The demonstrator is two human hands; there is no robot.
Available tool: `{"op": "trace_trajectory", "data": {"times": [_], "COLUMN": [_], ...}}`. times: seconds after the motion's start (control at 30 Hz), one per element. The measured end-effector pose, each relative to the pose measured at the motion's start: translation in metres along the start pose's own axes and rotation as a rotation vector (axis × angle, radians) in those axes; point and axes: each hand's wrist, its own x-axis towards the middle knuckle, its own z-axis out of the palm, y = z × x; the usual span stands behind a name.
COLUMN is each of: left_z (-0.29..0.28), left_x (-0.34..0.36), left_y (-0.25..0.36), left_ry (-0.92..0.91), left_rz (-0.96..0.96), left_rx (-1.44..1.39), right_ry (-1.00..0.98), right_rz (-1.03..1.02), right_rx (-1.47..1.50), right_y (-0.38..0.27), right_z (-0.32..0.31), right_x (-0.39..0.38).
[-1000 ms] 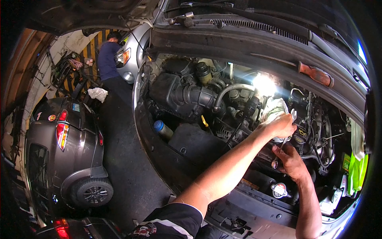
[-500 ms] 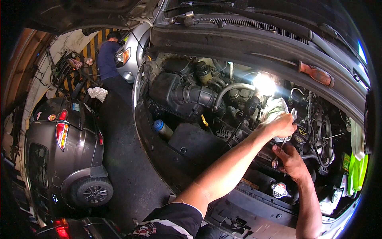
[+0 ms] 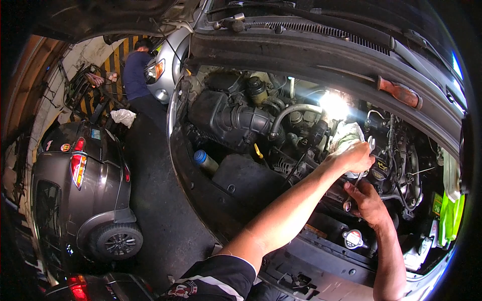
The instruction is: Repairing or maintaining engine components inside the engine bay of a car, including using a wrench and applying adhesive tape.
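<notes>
A combination wrench slants across the engine, held by both my hands. My left hand is closed round its upper part, and the open jaw sticks out past the knuckles. Below it, my right hand grips the lower part, thumb along the shank, with the ring end showing beside the thumb. A pale crumpled cloth lies just behind my left hand. The black oil filler cap is right of my hands. Whatever lies directly under my fingers is hidden.
A bright work lamp shines behind the cloth. An orange-handled tool rests on the cowl edge. The radiator cap sits nearer me, and the air filter box is left. A person bends at another car; a grey car stands left.
</notes>
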Motion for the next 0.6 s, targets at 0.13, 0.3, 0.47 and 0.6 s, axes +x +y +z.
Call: {"op": "trace_trajectory", "data": {"times": [0.13,0.3,0.47,0.6], "left_z": [0.004,0.011,0.006,-0.036], "left_x": [0.002,0.006,0.002,-0.021], "left_y": [-0.001,-0.007,-0.005,0.027], "left_ry": [-0.033,0.014,0.04,0.017], "left_rz": [-0.045,0.05,0.052,-0.174], "left_rx": [-0.054,0.058,0.035,-0.269], "right_ry": [0.01,0.039,0.034,0.064], "right_rz": [-0.011,-0.02,-0.012,0.004], "right_rx": [-0.037,-0.069,-0.001,0.01], "right_y": [0.003,0.007,0.014,0.01], "right_z": [-0.003,-0.002,-0.003,-0.003], "right_x": [0.002,0.003,0.009,0.004]}}
